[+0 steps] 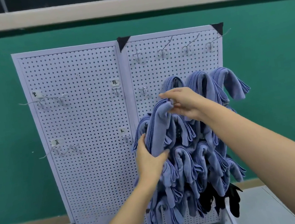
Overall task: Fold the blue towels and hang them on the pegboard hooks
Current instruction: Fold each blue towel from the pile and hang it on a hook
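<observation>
While the folded blue microfibre towel [157, 129] hung doubled over between both hands, it sat in front of the left edge of the right-hand white perforated metal pegboard panel [147, 68], not yet on any hook. The right hand [182, 104] pinched the crown of the fold, fingers and thumb curled round the bunched cloth, probably to keep the loop open so that a wire could pass under it. The left hand [150, 158] gripped the hanging tails lower down, thumb across the front and fingers round the cloth's left side, which kept the layers together and stopped the fold slipping apart.

Just above and left of the crown stood a bare wire hook [143, 90] near that panel's left edge, the only free one visible in its row. It looked the likely target, though four bare hooks [162, 51] along the top edge were free too. Other blue towels [203, 87] draped the rest of the right panel, packed touching in rows down to its bottom edge, so most of the work seemed done. A black cloth [222, 201] hung among them near the lower right corner. The left-hand white pegboard panel [84, 112] carried only empty side hooks [60, 99] and small handwritten labels [115, 82].
</observation>
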`<state>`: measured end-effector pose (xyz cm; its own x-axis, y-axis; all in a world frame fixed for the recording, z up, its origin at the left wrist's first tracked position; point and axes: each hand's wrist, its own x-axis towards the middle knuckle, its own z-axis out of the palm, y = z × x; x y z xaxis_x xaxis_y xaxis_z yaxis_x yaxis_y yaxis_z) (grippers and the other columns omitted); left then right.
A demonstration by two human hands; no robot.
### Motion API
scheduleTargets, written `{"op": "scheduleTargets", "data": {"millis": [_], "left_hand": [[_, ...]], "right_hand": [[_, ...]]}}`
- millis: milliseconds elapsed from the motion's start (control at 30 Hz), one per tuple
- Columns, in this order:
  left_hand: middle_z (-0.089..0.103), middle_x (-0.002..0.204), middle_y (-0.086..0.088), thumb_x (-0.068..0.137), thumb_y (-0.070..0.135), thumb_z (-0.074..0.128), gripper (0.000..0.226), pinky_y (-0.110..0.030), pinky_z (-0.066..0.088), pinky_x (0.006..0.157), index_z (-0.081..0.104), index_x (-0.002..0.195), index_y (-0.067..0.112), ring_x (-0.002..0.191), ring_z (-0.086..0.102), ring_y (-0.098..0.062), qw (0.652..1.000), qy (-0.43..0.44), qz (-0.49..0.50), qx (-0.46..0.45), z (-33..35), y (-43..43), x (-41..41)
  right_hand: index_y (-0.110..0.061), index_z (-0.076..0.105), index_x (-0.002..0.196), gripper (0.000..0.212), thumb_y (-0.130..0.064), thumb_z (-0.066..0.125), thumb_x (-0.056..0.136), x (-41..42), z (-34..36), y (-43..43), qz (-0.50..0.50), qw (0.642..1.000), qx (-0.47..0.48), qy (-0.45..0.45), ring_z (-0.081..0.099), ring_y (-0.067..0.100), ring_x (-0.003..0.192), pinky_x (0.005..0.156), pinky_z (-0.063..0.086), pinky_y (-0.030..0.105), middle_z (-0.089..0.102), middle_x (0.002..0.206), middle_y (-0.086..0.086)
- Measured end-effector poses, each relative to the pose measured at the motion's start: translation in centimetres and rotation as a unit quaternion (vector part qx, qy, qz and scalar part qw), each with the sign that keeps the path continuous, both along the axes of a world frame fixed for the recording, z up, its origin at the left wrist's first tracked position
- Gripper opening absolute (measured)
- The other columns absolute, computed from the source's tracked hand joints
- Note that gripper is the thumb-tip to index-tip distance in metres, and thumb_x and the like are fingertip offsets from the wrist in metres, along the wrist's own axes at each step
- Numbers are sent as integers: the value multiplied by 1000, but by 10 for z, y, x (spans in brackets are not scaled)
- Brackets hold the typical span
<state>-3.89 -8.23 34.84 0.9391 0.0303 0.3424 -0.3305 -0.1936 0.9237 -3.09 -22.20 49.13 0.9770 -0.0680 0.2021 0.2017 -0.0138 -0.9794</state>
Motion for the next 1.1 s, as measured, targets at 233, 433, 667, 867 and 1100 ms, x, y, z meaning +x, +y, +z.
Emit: {"op": "scheduleTargets", "data": {"millis": [233, 433, 667, 867, 1100], "left_hand": [[72, 87, 8, 82, 6, 66, 23, -28, 57, 79, 72, 98, 22, 85, 67, -10, 998, -46, 38, 31, 32, 40, 21], [71, 75, 11, 77, 19, 66, 14, -37, 58, 73, 71, 75, 31, 78, 68, -14, 990, -47, 58, 122, 73, 31, 31], [74, 80, 0, 77, 16, 67, 14, -41, 57, 77, 75, 86, 22, 82, 68, -21, 975, -88, 35, 203, 103, 35, 51], [72, 95, 8, 80, 1, 65, 33, -17, 53, 81, 71, 105, 20, 87, 65, 0, 938, -168, -54, 297, 131, 62, 60], [69, 98, 5, 86, -4, 52, 37, -10, 50, 79, 71, 110, 16, 92, 62, -6, 952, -258, 20, 164, 174, 49, 78]], "right_hand": [[-1, 63, 112, 28, -16, 66, 88, 13, -51, -70, -27, 988, -87, 123, 56, 13, 62, 73, 52, 24, 61, 73, 4], [-26, 53, 131, 49, -42, 65, 86, 1, -60, -25, 39, 940, -334, -55, 51, 2, 116, 102, 42, 29, 56, 128, -13], [-26, 41, 138, 52, -24, 55, 88, 29, -58, 2, -87, 845, -501, -163, 50, 20, 117, 86, 49, 40, 49, 136, -3], [-17, 54, 129, 37, -8, 43, 95, 30, -25, -10, -125, 841, -477, -223, 60, 24, 99, 85, 51, 44, 65, 117, 6], [-12, 56, 125, 35, -3, 42, 94, 53, 24, 2, -168, 856, -390, -296, 59, 24, 94, 82, 49, 36, 66, 106, 9]]}}
